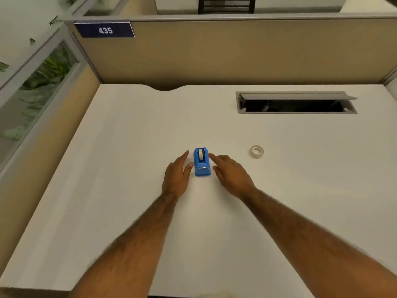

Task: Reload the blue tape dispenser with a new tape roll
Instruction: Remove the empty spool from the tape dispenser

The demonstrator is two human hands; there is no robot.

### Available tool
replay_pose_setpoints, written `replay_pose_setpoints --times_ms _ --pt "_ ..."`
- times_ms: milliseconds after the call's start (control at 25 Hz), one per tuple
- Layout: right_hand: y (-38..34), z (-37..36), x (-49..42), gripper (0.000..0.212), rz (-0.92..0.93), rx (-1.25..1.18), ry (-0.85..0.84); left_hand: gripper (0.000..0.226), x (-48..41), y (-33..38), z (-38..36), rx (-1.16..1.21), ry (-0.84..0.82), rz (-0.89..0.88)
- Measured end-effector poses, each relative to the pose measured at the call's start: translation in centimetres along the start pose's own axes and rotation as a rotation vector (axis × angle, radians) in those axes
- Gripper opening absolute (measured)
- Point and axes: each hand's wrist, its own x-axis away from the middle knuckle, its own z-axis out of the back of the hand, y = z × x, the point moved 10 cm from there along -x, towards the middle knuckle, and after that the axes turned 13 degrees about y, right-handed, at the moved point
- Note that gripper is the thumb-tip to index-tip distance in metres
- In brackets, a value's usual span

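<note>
A small blue tape dispenser (202, 162) stands on the white desk (129, 190), its cutter end toward me, with a pale roll showing in its top slot. My left hand (177, 174) lies just left of it, fingers apart, thumb close to the dispenser's side. My right hand (231, 174) is just right of it, fingers spread, forefinger reaching toward the dispenser's back. Neither hand grips anything. A loose whitish tape roll (257, 151) lies flat on the desk, further right of my right hand.
An open cable hatch (296, 103) with a raised lid is set in the desk at the back right. A tan partition wall (236, 52) with a sign reading 435 (105, 30) closes the back. A glass panel with plants behind it stands at the left.
</note>
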Motion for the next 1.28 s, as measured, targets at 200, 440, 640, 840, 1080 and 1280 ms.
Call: replay_pose_setpoints --times_ms 200,440,640,840,1080,1280 --pt "-1.7 -0.2 -2.9 0.041 0.048 0.03 0.033 0.048 -1.3 0.1 -0.2 0.053 -0.04 -0.001" --pt "-1.7 -1.4 -4.0 0.046 -0.017 0.028 -0.005 0.052 -2.4 0.4 -0.3 0.118 -0.066 -0.032" --pt "-1.6 -1.9 -5.4 0.045 -0.047 -0.008 -0.028 0.05 -3.3 1.0 -0.8 0.205 -0.091 0.013" --pt "-2.0 -1.9 -6.8 0.041 -0.031 -0.003 -0.037 0.048 -4.0 0.5 -1.1 0.215 -0.118 0.044" --pt "-1.9 -1.7 -7.0 0.045 -0.036 -0.05 -0.027 0.05 -4.2 0.6 -1.3 0.233 -0.114 0.069" --pt "-1.9 -0.3 -7.3 0.049 -0.096 -0.14 0.024 0.044 -4.1 1.4 -0.1 0.287 -0.002 0.077"
